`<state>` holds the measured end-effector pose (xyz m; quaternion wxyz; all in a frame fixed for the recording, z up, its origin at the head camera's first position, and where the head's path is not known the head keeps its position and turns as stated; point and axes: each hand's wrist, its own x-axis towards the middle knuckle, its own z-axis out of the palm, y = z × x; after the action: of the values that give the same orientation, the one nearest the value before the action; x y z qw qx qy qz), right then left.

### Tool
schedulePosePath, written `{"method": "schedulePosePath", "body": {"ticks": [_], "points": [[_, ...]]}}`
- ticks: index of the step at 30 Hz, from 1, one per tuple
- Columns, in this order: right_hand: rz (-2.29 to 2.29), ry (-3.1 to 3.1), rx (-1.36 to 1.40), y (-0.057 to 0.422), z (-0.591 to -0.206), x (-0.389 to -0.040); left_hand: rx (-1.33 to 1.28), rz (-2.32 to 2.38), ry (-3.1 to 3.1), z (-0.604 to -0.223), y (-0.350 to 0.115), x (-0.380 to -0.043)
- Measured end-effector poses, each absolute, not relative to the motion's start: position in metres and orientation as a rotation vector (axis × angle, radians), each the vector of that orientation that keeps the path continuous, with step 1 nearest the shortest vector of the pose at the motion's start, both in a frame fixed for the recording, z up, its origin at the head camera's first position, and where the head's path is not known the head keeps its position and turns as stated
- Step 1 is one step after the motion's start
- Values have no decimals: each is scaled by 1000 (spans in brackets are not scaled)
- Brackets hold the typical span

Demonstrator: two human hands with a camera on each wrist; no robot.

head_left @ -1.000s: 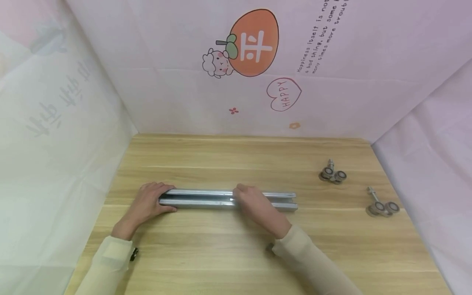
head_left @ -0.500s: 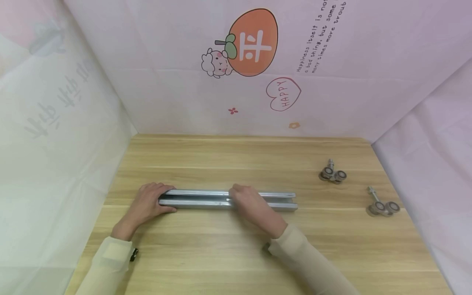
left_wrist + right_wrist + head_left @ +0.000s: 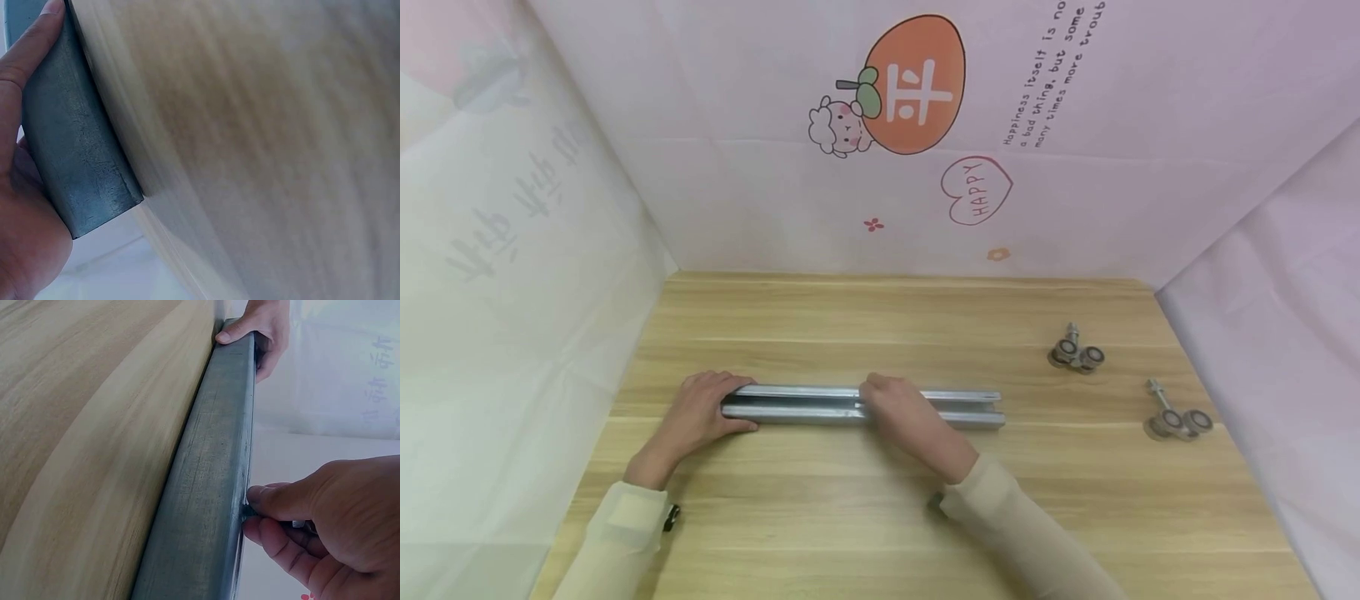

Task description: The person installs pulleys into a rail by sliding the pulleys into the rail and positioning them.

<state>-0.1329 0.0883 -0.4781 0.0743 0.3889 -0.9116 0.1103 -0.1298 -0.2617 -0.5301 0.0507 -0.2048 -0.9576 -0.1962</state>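
Note:
A silver C-shaped metal rail [image 3: 805, 412] lies across the wooden table with its slot facing up. My left hand [image 3: 703, 408] grips its left end, thumb along the near side and fingers over the far side. At the rail's middle, my right hand [image 3: 902, 410] pinches a small metal bolt [image 3: 299, 524] that stands up from the slot. In the right wrist view, thumb and fingertips close round the bolt right at the rail's edge, hiding most of it. Whatever sits under the bolt is hidden inside the rail. The left wrist view shows the rail's plain side wall [image 3: 81, 144] under my thumb.
Two roller trolleys with upright bolts rest at the table's right: one farther back [image 3: 1077, 357], the other nearer the right edge [image 3: 1180, 423]. Printed white cloth [image 3: 737, 208] encloses the table [image 3: 850, 325] at the back and both sides.
My right hand has slid a short way left along the rail, still pinching the bolt. The left hand, the rail and the two trolleys stay in place.

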Motion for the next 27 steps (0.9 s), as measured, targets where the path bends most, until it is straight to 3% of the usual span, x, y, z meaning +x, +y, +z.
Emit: {"method": "schedulePosePath", "body": {"ticks": [27], "points": [[355, -2699, 1243, 68, -481, -137, -634, -598, -2903, -531, -263, -131]]}}
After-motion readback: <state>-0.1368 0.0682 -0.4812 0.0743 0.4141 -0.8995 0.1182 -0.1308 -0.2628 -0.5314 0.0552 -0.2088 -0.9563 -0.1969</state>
